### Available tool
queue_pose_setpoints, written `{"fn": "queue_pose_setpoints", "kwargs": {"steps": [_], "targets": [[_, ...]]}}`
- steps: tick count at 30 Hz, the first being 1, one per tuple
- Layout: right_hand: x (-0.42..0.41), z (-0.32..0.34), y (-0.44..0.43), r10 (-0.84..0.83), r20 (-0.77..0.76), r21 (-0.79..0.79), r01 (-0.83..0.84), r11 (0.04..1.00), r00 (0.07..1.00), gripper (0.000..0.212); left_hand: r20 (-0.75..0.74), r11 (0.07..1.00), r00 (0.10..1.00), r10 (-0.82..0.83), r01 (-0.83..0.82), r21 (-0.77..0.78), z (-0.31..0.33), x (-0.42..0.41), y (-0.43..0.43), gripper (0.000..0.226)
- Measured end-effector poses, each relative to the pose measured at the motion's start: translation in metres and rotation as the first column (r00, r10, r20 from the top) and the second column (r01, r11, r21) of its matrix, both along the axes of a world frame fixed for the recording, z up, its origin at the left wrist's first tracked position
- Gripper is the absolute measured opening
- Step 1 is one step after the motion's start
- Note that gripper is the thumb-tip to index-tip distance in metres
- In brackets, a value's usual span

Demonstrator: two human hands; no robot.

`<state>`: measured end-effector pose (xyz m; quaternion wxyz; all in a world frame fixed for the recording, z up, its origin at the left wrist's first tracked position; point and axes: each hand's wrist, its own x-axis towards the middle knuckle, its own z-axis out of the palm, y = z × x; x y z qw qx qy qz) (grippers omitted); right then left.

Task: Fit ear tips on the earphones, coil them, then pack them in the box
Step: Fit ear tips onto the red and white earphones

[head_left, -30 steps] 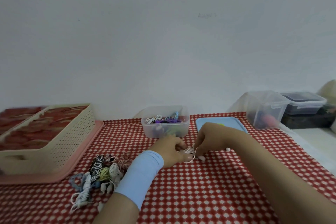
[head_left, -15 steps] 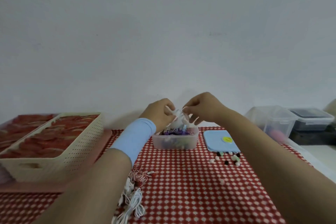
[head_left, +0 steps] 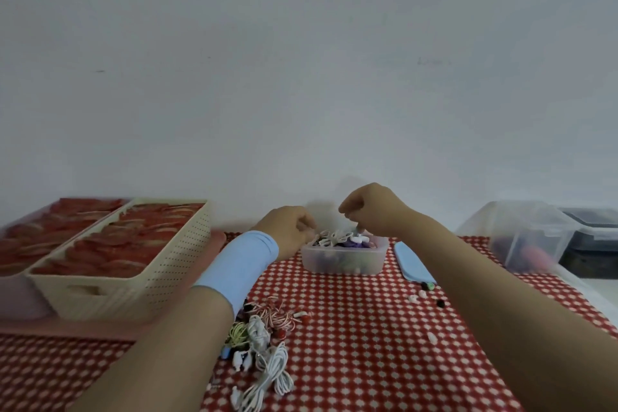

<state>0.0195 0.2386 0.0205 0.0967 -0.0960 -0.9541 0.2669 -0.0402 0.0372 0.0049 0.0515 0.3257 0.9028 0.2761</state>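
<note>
A small clear plastic box (head_left: 341, 262) stands at the far middle of the red checked table, filled with coiled earphones. A coiled white pair of earphones (head_left: 334, 238) lies on top of its contents. My left hand (head_left: 290, 227), with a light blue sleeve on the wrist, has curled fingers at the coil's left end. My right hand (head_left: 371, 211) pinches the coil's right end from above. A pile of loose earphones (head_left: 264, 341) in white, red-white and yellow-green lies near me under my left forearm. Several loose ear tips (head_left: 423, 294) are scattered to the right.
The box's blue lid (head_left: 413, 262) lies flat just right of it. A cream perforated basket (head_left: 133, 281) of red packets sits on a pink tray (head_left: 83, 328) at the left. A clear tub (head_left: 521, 237) and a dark-lidded one (head_left: 595, 231) stand far right.
Both hands carried the white coil up from the table, forward over the clear box, and have now lowered it onto the box's contents. The camera view has shifted.
</note>
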Motion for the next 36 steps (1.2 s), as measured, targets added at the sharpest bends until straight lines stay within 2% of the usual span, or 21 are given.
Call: {"fn": "queue_pose_setpoints", "kwargs": {"steps": [3, 6, 9, 11, 14, 17, 19, 21, 25, 28, 33, 36], "targets": [[0.004, 0.003, -0.029, 0.103, 0.020, -0.047, -0.102, 0.994, 0.994, 0.023, 0.019, 0.986, 0.999, -0.045, 0.047, -0.163, 0.002, 0.009, -0.017, 0.014], [0.009, -0.006, -0.064, 0.293, 0.171, -0.045, -0.290, 0.956, 0.941, 0.019, 0.091, 0.938, 0.993, -0.073, 0.100, -0.332, 0.001, 0.021, -0.040, 0.021], [0.008, -0.022, -0.092, 0.403, 0.352, -0.063, -0.408, 0.911, 0.845, 0.023, 0.142, 0.850, 0.989, -0.035, 0.104, -0.516, -0.005, 0.027, -0.062, 0.051], [0.007, -0.032, -0.103, 0.422, 0.480, -0.055, -0.454, 0.889, 0.769, 0.039, 0.161, 0.815, 0.987, -0.007, 0.099, -0.571, -0.011, 0.028, -0.072, 0.066], [0.006, -0.049, -0.114, 0.420, 0.501, 0.064, -0.516, 0.854, 0.757, 0.061, 0.164, 0.841, 0.986, -0.005, 0.093, -0.533, -0.019, 0.030, -0.080, 0.060], [0.010, -0.052, -0.115, 0.414, 0.438, 0.076, -0.492, 0.867, 0.798, 0.065, 0.141, 0.845, 0.990, 0.000, 0.075, -0.529, -0.017, 0.034, -0.080, 0.062], [0.016, -0.043, -0.106, 0.403, 0.392, 0.077, -0.466, 0.882, 0.827, 0.057, 0.131, 0.865, 0.991, -0.010, 0.074, -0.495, -0.014, 0.039, -0.077, 0.075], [0.024, -0.034, -0.091, 0.385, 0.318, 0.046, -0.420, 0.907, 0.866, 0.046, 0.107, 0.904, 0.993, -0.039, 0.081, -0.419, -0.011, 0.044, -0.069, 0.079], [0.040, -0.019, -0.051, 0.323, 0.197, -0.114, -0.306, 0.945, 0.926, 0.031, 0.069, 0.985, 0.995, -0.075, 0.085, -0.150, -0.012, 0.047, -0.041, 0.048], [0.056, -0.010, -0.020, 0.266, 0.126, -0.202, -0.238, 0.950, 0.956, 0.020, 0.082, 0.992, 0.991, -0.107, 0.112, -0.061, -0.012, 0.050, -0.014, 0.031], [0.085, -0.016, 0.030, 0.203, 0.208, -0.239, -0.152, 0.959, 0.957, 0.014, 0.140, 0.986, 0.979, -0.151, 0.159, -0.050, -0.018, 0.065, 0.037, 0.026], [0.096, -0.028, 0.050, 0.154, 0.245, -0.212, -0.102, 0.972, 0.957, 0.015, 0.148, 0.972, 0.977, -0.154, 0.177, -0.154, -0.026, 0.074, 0.062, 0.030]]}}
